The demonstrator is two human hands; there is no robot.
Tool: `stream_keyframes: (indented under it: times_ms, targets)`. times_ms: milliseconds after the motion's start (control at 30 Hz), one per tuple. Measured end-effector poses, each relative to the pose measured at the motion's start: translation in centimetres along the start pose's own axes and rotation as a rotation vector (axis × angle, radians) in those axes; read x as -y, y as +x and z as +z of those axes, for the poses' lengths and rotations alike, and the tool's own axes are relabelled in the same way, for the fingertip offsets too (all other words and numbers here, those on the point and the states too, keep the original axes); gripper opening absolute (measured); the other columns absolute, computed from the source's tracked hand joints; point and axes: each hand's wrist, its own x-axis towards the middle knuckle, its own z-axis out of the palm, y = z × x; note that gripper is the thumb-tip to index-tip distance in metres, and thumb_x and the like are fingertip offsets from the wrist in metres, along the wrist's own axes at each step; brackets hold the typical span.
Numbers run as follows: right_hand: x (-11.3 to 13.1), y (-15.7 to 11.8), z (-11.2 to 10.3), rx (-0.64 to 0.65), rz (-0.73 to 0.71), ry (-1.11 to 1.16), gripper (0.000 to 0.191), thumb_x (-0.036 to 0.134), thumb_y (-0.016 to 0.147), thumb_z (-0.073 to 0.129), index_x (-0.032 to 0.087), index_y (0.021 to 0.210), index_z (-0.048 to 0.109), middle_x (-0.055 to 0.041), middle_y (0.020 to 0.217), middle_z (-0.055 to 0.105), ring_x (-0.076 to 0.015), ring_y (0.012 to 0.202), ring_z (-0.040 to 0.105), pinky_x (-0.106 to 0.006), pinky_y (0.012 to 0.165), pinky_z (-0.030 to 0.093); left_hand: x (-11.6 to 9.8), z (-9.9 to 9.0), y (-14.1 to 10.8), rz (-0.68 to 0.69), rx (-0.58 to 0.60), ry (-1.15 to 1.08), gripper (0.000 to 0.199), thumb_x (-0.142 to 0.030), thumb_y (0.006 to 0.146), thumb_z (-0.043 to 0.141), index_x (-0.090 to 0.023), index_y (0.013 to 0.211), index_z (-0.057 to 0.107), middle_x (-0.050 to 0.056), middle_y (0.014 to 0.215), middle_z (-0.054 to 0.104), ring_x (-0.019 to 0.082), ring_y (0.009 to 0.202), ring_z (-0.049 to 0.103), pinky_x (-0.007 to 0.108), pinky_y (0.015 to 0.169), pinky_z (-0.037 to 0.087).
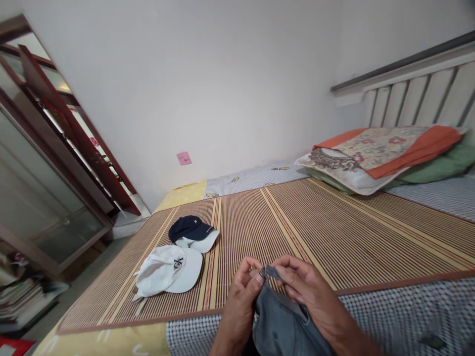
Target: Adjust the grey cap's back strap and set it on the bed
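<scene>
A grey cap (280, 321) hangs between my hands at the near edge of the bed, its back strap and buckle uppermost. My left hand (243, 296) pinches the strap at the buckle, thumb on top. With thumb and fingers closed, my right hand (309, 291) grips the other part of the grey strap. The lower part of the cap runs out of the frame. To the left, a white cap (159, 269) with a black logo lies on the mat. Just behind it rests a navy cap (191, 227), with another white brim showing beneath it.
A striped bamboo mat (252, 222) covers the bed over checked and yellow sheets. Pillows (386, 153) with an orange-edged floral cover lie at the far right by a white radiator (415, 99). A glass-panelled door (44, 193) and stacked books (22, 301) are at the left.
</scene>
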Motion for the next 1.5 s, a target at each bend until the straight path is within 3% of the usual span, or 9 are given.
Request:
stream_keyframes:
  times_ms: [167,467,600,767,933,1233,1500]
  targets:
    - [0.8,0.6,0.2,-0.052,-0.043,0.020,0.040,0.057,0.082,0.081,0.017,0.086,0.073,0.0024,0.069,0.062,-0.0013,0.046,0.034,-0.017,0.044,0.021,-0.4,-0.1,0.5,0.030,-0.013,0.028,0.018,-0.034,0.093,0.076,-0.022,0.094,0.062,-0.004,0.083,0.065,0.009,0.076,0.058,0.021,0.074,0.041]
    - [1.2,0.7,0.6,-0.005,0.019,0.029,0.046,0.060,0.075,0.086,0.017,0.084,0.073,0.0031,0.066,0.059,-0.0010,0.045,0.034,-0.017,0.042,0.019,-0.4,0.4,0.6,0.035,0.034,0.002,0.023,-0.033,0.093,0.076,-0.024,0.101,0.056,-0.007,0.074,0.062,0.008,0.067,0.057,0.020,0.065,0.038]
    - [0.9,1.0,0.7,-0.088,0.031,0.086,0.049,0.061,0.070,0.089,0.017,0.086,0.072,0.0045,0.065,0.058,-0.0004,0.043,0.032,-0.016,0.042,0.020,-0.6,0.5,0.5,0.046,0.047,0.009,0.024,-0.033,0.094,0.075,-0.025,0.099,0.053,-0.007,0.075,0.062,0.008,0.068,0.058,0.020,0.067,0.040]
    - [0.6,1.1,0.8,-0.037,0.052,0.098,0.051,0.062,0.068,0.090,0.017,0.080,0.069,0.0045,0.064,0.058,0.0005,0.040,0.029,-0.017,0.040,0.017,-0.9,0.6,0.4,0.052,0.022,0.026,0.025,-0.034,0.093,0.076,-0.024,0.095,0.053,-0.005,0.078,0.066,0.010,0.070,0.060,0.021,0.069,0.042]
    - [0.8,0.9,0.9,-0.077,0.063,0.156,0.048,0.056,0.068,0.091,0.016,0.084,0.071,0.0043,0.066,0.060,0.0007,0.042,0.028,-0.017,0.041,0.017,-1.0,1.0,0.4,0.061,-0.006,0.037,0.025,-0.035,0.091,0.078,-0.023,0.093,0.056,-0.005,0.080,0.066,0.010,0.074,0.061,0.021,0.070,0.042]
    - [1.0,0.7,0.7,0.022,0.115,0.212,0.046,0.054,0.070,0.092,0.016,0.080,0.068,0.0053,0.065,0.058,0.0019,0.041,0.029,-0.015,0.042,0.016,-0.8,1.0,0.9,0.027,0.033,0.021,0.020,-0.032,0.094,0.075,-0.023,0.101,0.058,-0.004,0.075,0.064,0.009,0.069,0.059,0.020,0.068,0.040]
    - [1.2,0.6,0.2,0.108,0.130,0.169,0.043,0.052,0.074,0.088,0.016,0.077,0.064,0.0049,0.063,0.056,0.0008,0.042,0.027,-0.016,0.041,0.015,-0.7,1.2,0.9,-0.013,-0.006,-0.049,0.031,-0.038,0.084,0.085,-0.018,0.089,0.061,-0.003,0.071,0.060,0.009,0.066,0.054,0.021,0.065,0.039]
